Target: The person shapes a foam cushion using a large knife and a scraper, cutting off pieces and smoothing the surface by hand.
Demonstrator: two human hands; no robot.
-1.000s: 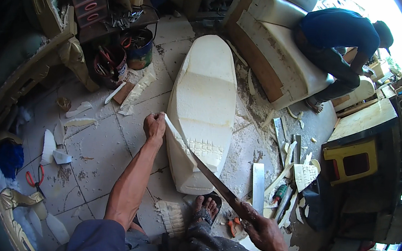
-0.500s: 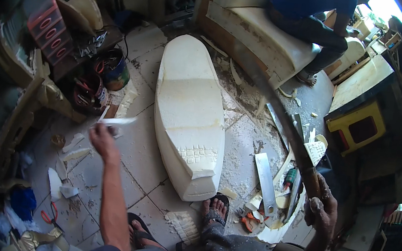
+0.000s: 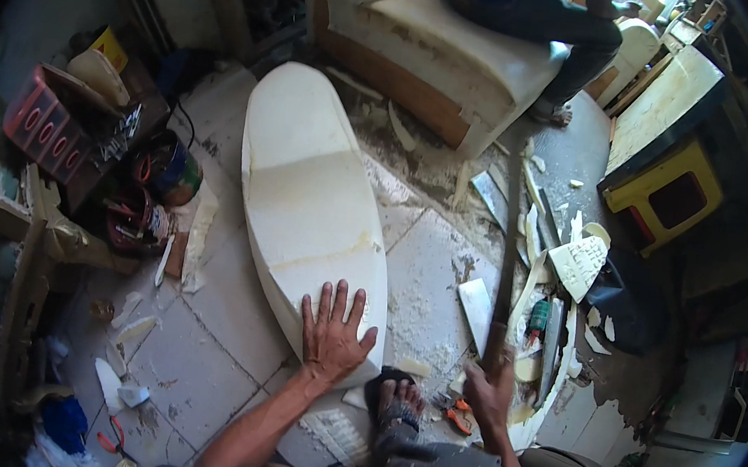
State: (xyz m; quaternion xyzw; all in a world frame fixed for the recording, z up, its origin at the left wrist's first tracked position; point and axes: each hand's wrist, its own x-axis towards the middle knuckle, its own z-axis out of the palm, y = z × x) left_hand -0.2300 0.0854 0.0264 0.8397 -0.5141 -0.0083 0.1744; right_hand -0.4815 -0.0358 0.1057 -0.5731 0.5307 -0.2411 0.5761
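Observation:
A long cream foam seat block (image 3: 311,176) lies on the tiled floor in front of me, its near end close to my foot. My left hand (image 3: 335,335) rests flat on that near end with its fingers spread, covering part of the crosshatched cuts there. On the right, my right hand (image 3: 490,392) is closed around the handle of a long, narrow dark-bladed knife (image 3: 508,249). The blade points up and away from me, apart from the foam. Beneath it lie a flat metal strip (image 3: 476,310) and foam offcuts.
Scissors (image 3: 113,434) lie at the lower left. Orange-handled pliers (image 3: 458,417) and a green bottle (image 3: 539,317) are on the right. Tool buckets (image 3: 165,168) stand left, below a red drawer unit (image 3: 45,127). Another person sits on a large foam-covered seat (image 3: 470,37) at the back.
My left hand has let go of a white offcut and moved right onto the foam's near end. My right hand has brought the knife left and lower. The view has shifted slightly.

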